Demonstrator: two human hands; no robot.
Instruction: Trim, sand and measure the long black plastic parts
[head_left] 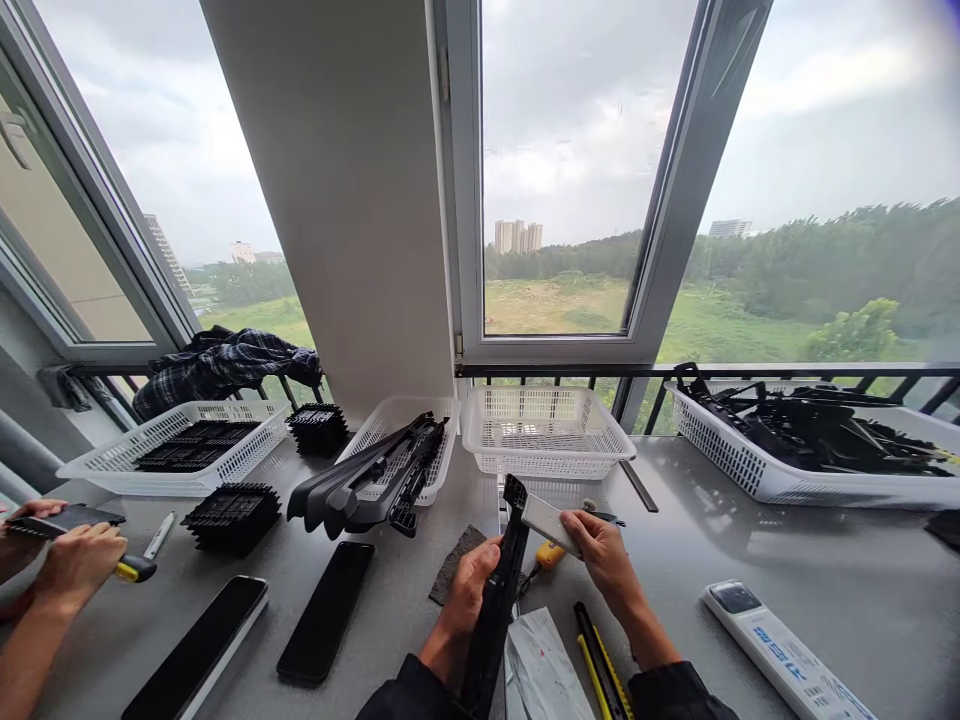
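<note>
My left hand (471,583) is wrapped round a long black plastic part (499,600) that stands upright from my lap to the table's edge. My right hand (600,545) pinches a small flat grey-white piece (546,520) against the top end of that part. Under my right hand lies a small orange tool (550,554), and a dark square pad (457,562) lies just left of the part.
White baskets (545,432) line the window: one holds long black parts (379,478), the right one (731,465) a heap of them. Two phones (326,610) and a remote (784,650) lie on the grey table. A co-worker's hands (71,560) hold a black part at left.
</note>
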